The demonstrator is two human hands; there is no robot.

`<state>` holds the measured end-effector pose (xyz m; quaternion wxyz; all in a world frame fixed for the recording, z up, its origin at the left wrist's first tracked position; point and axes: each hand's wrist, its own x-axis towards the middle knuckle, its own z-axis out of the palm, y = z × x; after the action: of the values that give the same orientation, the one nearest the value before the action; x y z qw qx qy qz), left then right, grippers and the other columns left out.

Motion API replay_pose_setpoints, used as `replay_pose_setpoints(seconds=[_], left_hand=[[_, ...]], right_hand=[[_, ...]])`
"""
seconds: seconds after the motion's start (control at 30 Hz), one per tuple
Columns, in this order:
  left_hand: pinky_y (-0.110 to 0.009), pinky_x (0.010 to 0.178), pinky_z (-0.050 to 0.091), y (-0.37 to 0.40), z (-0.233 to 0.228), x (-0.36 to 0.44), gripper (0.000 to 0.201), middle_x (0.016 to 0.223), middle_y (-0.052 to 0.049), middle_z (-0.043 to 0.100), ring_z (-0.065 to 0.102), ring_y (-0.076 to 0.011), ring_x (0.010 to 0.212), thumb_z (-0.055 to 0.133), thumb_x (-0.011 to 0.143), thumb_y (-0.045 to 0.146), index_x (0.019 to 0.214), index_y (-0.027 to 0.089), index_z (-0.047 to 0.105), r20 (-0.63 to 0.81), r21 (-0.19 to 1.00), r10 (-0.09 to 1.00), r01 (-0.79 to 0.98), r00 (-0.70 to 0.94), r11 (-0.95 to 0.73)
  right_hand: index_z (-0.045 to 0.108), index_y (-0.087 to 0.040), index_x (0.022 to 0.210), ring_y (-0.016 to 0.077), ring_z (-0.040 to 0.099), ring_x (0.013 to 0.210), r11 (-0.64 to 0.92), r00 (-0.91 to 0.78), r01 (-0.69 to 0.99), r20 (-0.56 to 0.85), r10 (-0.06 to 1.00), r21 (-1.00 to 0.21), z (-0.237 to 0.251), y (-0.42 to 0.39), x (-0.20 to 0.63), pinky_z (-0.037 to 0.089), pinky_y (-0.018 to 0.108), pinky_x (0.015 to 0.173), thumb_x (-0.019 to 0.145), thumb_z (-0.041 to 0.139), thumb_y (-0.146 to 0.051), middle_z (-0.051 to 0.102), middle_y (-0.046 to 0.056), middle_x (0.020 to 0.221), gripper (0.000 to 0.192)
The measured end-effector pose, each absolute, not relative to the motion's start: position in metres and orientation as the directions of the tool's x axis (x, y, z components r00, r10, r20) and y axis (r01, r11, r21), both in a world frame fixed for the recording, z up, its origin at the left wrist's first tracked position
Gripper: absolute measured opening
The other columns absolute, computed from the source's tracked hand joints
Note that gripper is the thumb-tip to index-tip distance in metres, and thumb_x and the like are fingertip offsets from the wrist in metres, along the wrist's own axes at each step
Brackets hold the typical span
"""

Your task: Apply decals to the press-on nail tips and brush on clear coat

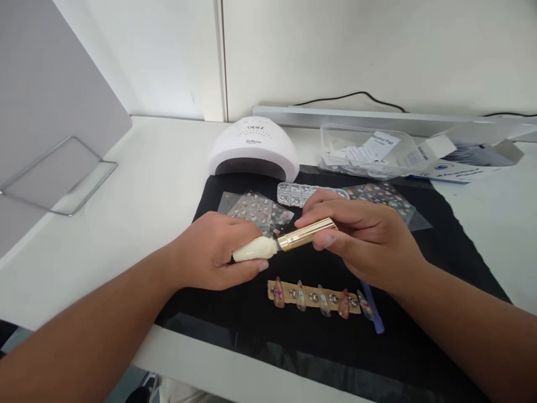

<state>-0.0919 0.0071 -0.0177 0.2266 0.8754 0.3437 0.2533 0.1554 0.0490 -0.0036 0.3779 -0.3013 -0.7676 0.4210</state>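
Left hand (pixel 218 252): centre of frame, closed around cream handle (pixel 254 249) of a pen-shaped tool; thumb laid under the handle.
Right hand (pixel 361 235): centre right, fingers pinched on gold barrel (pixel 308 233) of the same tool; barrel tilted, higher at its right end.
Tool position: held level above black mat (pixel 419 263), cream and gold parts meeting between the two hands.
Nail strip (pixel 312 295): tan strip just below the hands, lying flat on the mat, carrying a row of decorated false nails.
Blue stick (pixel 375 310): at right end of the strip, partly under the right wrist.
Sticker sheets (pixel 260 210): clear sheets with small patterns, on the mat behind the left hand; further sheet (pixel 384 195) behind the right hand.
Gem tray (pixel 293 193): clear compartment strip, between the sheets, partly hidden by right fingers.
Nail lamp (pixel 254 148): white dome, upper centre, at the mat's far edge.
Clear box (pixel 369 151): upper right, holding paper packets.
Desk (pixel 142 190): white, mat lying on it near the front edge.
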Motion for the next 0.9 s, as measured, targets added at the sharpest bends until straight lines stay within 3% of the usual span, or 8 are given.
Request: replay_pose_setpoints(seconds=[0.23, 0.4, 0.63, 0.8, 0.9], left_hand=[[-0.028, 0.052, 0.033, 0.009, -0.015, -0.102, 0.022, 0.062, 0.004, 0.048, 0.043, -0.0125, 0.055, 0.057, 0.093, 0.031, 0.076, 0.020, 0.050, 0.303, 0.550, 0.676, 0.456, 0.672, -0.700], [-0.026, 0.052, 0.032, 0.013, -0.014, -0.111, 0.024, 0.061, 0.004, 0.046, 0.040, -0.0114, 0.053, 0.058, 0.094, 0.029, 0.074, 0.020, 0.048, 0.315, 0.536, 0.663, 0.448, 0.679, -0.715], [-0.022, 0.049, 0.030, 0.016, -0.011, -0.115, 0.025, 0.058, 0.006, 0.041, 0.038, -0.0084, 0.050, 0.058, 0.093, 0.027, 0.072, 0.019, 0.047, 0.282, 0.503, 0.707, 0.527, 0.649, -0.685], [-0.021, 0.047, 0.029, 0.017, -0.011, -0.115, 0.029, 0.057, 0.006, 0.040, 0.037, -0.0076, 0.049, 0.058, 0.093, 0.028, 0.069, 0.019, 0.045, 0.274, 0.504, 0.712, 0.534, 0.646, -0.679], [-0.021, 0.047, 0.029, 0.017, -0.011, -0.116, 0.030, 0.056, 0.006, 0.041, 0.037, -0.0075, 0.049, 0.059, 0.093, 0.028, 0.068, 0.019, 0.044, 0.279, 0.505, 0.708, 0.529, 0.648, -0.682]], right_hand=[[0.080, -0.028, 0.076, 0.0166, 0.048, 0.058, 0.308, -0.370, -0.016, 0.292, 0.882, -0.951, -0.011, 0.048, 0.158, 0.032, 0.032, 0.051, 0.082, 0.077, -0.052, 0.060, 0.003, 0.065, 0.025], [0.081, -0.026, 0.075, 0.0162, 0.049, 0.058, 0.299, -0.302, -0.124, 0.323, 0.897, -0.946, -0.014, 0.052, 0.161, 0.034, 0.032, 0.052, 0.082, 0.077, -0.052, 0.063, 0.003, 0.066, 0.028], [0.073, -0.018, 0.069, 0.0118, 0.049, 0.054, 0.308, -0.576, 0.102, 0.197, 0.793, -0.946, -0.014, 0.049, 0.161, 0.036, 0.028, 0.049, 0.084, 0.073, -0.056, 0.059, 0.001, 0.061, 0.041], [0.073, -0.019, 0.072, 0.0146, 0.057, 0.061, 0.451, -0.696, 0.126, 0.245, 0.675, -0.884, -0.011, 0.049, 0.157, 0.043, 0.030, 0.056, 0.089, 0.069, -0.051, 0.064, 0.001, 0.063, 0.037], [0.073, -0.020, 0.071, 0.0144, 0.059, 0.062, 0.501, -0.709, 0.149, 0.261, 0.655, -0.853, -0.011, 0.050, 0.157, 0.044, 0.031, 0.059, 0.090, 0.069, -0.048, 0.064, 0.001, 0.063, 0.034]])
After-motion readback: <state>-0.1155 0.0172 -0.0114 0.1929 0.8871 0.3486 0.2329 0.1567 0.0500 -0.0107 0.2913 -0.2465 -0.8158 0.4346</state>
